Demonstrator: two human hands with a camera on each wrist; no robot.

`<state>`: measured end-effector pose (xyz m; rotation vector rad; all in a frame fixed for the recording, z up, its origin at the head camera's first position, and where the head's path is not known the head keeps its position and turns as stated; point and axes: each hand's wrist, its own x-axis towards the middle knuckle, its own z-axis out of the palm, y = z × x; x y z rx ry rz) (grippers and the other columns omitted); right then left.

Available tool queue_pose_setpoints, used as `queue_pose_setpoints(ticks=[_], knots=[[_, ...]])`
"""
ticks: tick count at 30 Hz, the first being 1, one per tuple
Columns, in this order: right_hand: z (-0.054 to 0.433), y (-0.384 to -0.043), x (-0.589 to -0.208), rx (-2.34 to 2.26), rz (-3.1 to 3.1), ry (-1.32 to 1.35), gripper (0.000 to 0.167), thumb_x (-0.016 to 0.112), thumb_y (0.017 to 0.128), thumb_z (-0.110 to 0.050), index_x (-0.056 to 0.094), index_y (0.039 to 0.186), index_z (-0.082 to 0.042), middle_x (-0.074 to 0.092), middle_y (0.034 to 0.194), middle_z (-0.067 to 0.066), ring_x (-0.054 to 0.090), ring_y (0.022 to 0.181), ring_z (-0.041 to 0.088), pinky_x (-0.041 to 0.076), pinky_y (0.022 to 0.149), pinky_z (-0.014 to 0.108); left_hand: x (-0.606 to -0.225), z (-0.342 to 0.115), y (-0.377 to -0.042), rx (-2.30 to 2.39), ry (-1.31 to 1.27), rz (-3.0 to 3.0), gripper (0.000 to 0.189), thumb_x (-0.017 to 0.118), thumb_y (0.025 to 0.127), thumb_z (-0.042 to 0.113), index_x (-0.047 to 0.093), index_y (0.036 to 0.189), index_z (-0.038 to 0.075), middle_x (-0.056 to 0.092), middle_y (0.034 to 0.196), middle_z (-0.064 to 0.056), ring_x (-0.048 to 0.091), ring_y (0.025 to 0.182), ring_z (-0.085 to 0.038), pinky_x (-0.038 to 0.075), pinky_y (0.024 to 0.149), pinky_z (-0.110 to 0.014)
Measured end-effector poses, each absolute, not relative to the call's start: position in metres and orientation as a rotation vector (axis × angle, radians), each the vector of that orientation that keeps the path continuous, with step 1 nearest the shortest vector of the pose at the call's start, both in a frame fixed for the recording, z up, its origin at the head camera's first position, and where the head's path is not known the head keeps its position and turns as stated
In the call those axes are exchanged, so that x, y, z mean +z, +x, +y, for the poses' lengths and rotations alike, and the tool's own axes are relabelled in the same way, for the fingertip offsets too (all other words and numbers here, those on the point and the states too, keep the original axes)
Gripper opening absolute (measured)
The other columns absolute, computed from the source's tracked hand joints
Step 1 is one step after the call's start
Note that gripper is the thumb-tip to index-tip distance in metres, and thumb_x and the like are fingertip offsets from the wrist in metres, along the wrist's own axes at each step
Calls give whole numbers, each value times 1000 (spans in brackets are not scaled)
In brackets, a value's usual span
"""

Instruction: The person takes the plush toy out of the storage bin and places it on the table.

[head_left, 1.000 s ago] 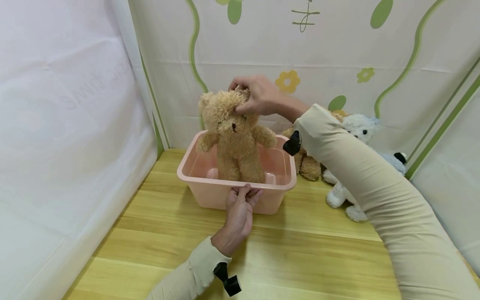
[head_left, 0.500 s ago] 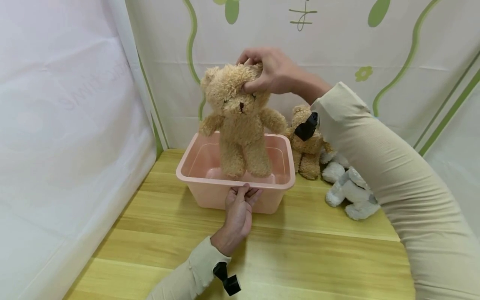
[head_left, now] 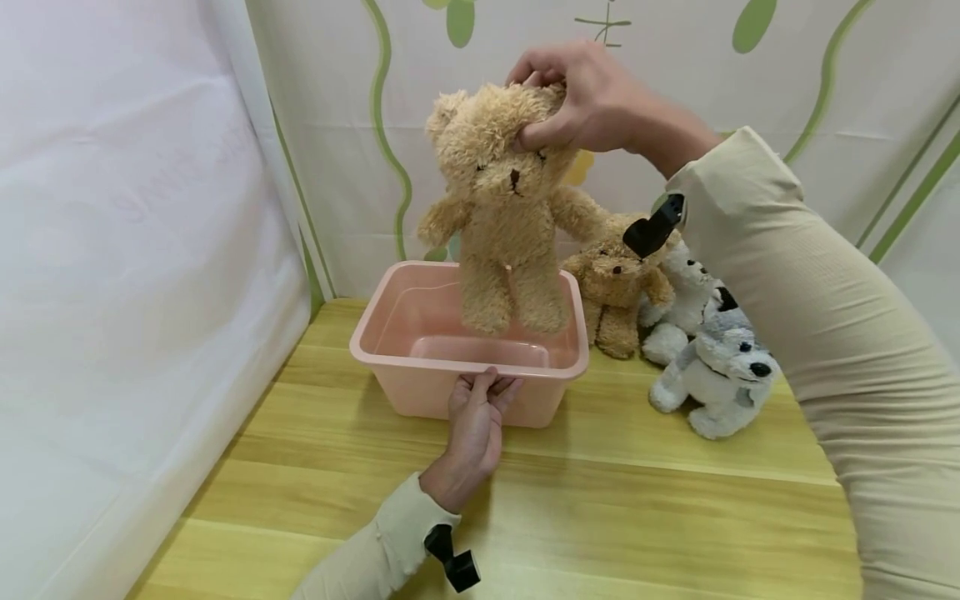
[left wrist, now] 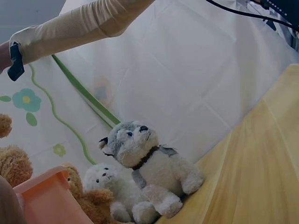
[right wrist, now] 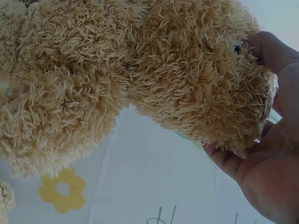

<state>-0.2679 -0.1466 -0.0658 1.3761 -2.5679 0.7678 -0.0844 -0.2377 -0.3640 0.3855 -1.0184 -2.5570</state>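
In the head view a light-brown teddy bear [head_left: 510, 217] hangs upright over the pink plastic bin [head_left: 390, 387], its feet at about rim height. My right hand [head_left: 592, 104] grips the bear by the top of its head, thumb on the forehead. The right wrist view shows that hand [right wrist: 275, 163] around the head, the fur filling much of the picture. At the bin's near side my left hand [head_left: 476, 425] pinches the rim, thumb near the lip and fingers beneath it. Only a corner of the bin [left wrist: 51, 200] shows in the left wrist view.
Right of the bin sit a second brown teddy bear [head_left: 618, 287], a white plush toy [head_left: 686, 287] and a grey-and-white plush dog [head_left: 723, 375]. They stand on a wooden table [head_left: 600, 508]. A printed white curtain [head_left: 322, 158] hangs behind, another fabric wall at left.
My right hand has lifted the teddy bear up out of the bin and moved it right. The left hand stays at the rim. The plush dog has come into fuller view.
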Motion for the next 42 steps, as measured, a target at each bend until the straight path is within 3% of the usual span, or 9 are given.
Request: queue_pose_setpoints(ticks=[8, 15, 19, 21, 26, 29, 33, 37, 42], knots=[[-128, -273, -54, 784, -2561, 1299, 51, 75, 84, -26, 58, 132, -20, 54, 134, 8, 49, 118, 19, 48, 91, 29, -364, -238, -83, -2561, 381, -1019, 5, 48, 101, 5, 43, 100, 7, 58, 93, -4, 65, 87, -14, 60, 92, -32], [-103, -277, -46, 896, -2575, 1261, 44, 77, 85, -26, 58, 125, -24, 51, 112, -14, 49, 99, 7, 45, 76, 18, -364, -238, -83, -2559, 377, -1030, 5, 47, 102, 4, 43, 101, 7, 58, 93, -4, 65, 87, -14, 60, 92, -33], [-88, -280, -42, 897, -2606, 1193, 48, 76, 86, -28, 56, 130, -25, 50, 120, -11, 49, 102, 7, 43, 75, 15, -364, -239, -83, -2559, 388, -1020, 5, 47, 101, 4, 43, 100, 8, 59, 92, -4, 65, 86, -14, 60, 91, -33], [-81, -283, -42, 912, -2616, 1171, 52, 76, 86, -28, 54, 134, -24, 51, 130, -2, 50, 112, 13, 47, 83, 16, -363, -239, -83, -2557, 389, -1020, 5, 47, 101, 4, 44, 100, 8, 59, 92, -4, 66, 86, -14, 60, 92, -33], [-66, -290, -40, 949, -2636, 1124, 59, 76, 86, -26, 51, 139, -25, 49, 139, -1, 45, 125, 16, 48, 91, 15, -363, -239, -83, -2556, 387, -1020, 5, 48, 101, 5, 44, 100, 7, 59, 92, -4, 66, 86, -14, 60, 94, -35], [-58, -293, -41, 950, -2640, 1106, 53, 77, 85, -25, 55, 133, -25, 51, 128, -8, 51, 110, 10, 47, 74, 5, -363, -239, -83, -2555, 389, -1019, 5, 47, 101, 4, 43, 99, 7, 58, 92, -5, 66, 86, -14, 60, 93, -34], [-46, -296, -43, 921, -2660, 1087, 45, 77, 86, -25, 57, 126, -26, 50, 113, -17, 49, 93, 2, 45, 62, 3, -364, -239, -83, -2557, 387, -1019, 5, 46, 101, 3, 43, 99, 7, 58, 92, -5, 66, 85, -15, 60, 92, -33], [-35, -300, -49, 863, -2658, 1070, 44, 77, 86, -25, 58, 125, -26, 48, 110, -19, 46, 94, 2, 41, 64, 7, -364, -239, -83, -2557, 379, -1024, 5, 46, 101, 4, 43, 99, 7, 58, 91, -5, 66, 85, -15, 60, 92, -33], [-23, -306, -58, 827, -2674, 1028, 49, 76, 86, -28, 57, 132, -28, 50, 134, 3, 46, 122, 21, 41, 86, 16, -364, -238, -83, -2556, 378, -1027, 5, 46, 101, 4, 42, 99, 7, 56, 92, -5, 66, 85, -15, 60, 92, -32]])
